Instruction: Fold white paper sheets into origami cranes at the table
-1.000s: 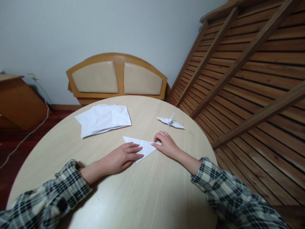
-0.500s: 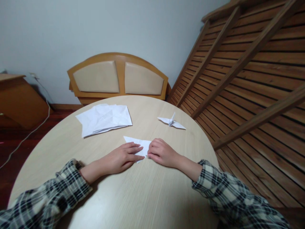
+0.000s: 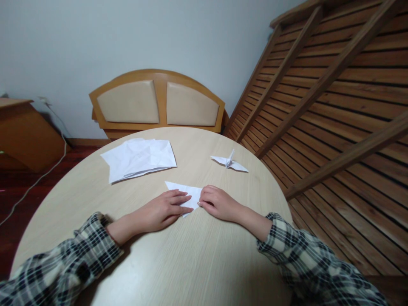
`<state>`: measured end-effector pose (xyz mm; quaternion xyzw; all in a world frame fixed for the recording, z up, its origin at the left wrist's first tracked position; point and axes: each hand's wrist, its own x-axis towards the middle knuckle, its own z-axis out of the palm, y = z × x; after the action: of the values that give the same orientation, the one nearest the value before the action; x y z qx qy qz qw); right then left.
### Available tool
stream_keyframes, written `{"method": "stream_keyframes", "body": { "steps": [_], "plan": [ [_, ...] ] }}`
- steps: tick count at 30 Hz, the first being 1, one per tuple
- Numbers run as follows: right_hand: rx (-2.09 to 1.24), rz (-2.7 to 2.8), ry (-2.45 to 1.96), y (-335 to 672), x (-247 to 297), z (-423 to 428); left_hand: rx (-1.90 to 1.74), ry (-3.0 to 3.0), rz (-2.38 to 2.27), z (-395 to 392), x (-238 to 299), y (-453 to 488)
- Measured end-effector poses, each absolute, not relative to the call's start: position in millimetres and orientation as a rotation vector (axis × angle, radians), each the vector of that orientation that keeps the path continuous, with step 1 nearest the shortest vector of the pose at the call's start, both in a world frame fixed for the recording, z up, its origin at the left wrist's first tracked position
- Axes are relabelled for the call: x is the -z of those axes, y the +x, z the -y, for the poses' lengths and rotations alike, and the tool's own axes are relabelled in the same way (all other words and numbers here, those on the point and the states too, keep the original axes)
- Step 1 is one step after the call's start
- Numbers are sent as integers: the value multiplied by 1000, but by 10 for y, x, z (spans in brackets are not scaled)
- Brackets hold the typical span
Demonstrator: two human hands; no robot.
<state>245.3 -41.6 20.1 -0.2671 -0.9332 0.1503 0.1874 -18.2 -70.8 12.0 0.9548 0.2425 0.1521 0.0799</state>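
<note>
A small folded sheet of white paper [image 3: 193, 194] lies on the round table in front of me. My left hand [image 3: 167, 208] rests flat on its left part, fingers stretched out and pressing it down. At the right edge of the paper, my right hand [image 3: 216, 203] has its fingers curled, thumb and fingertips pinched at the paper's edge. That hand covers the paper's right end. Beyond it sits a finished white paper crane [image 3: 228, 162] with its wings spread.
Creased white sheets [image 3: 142, 157] lie in a pile at the back left of the round wooden table [image 3: 153, 263]. A padded headboard [image 3: 159, 102] stands behind the table. Wooden slats [image 3: 318, 106] lean along the right side, close to the table's edge.
My right hand's thumb and fingertips have shifted slightly up and to the right along the paper's edge. My left hand stays in place.
</note>
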Motion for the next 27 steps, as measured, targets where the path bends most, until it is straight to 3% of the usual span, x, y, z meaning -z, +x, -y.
{"method": "stream_keyframes", "body": {
  "steps": [27],
  "plan": [
    [-356, 2525, -1212, 2680, -276, 228, -499, 2816, -711, 719, -143, -184]
  ]
}}
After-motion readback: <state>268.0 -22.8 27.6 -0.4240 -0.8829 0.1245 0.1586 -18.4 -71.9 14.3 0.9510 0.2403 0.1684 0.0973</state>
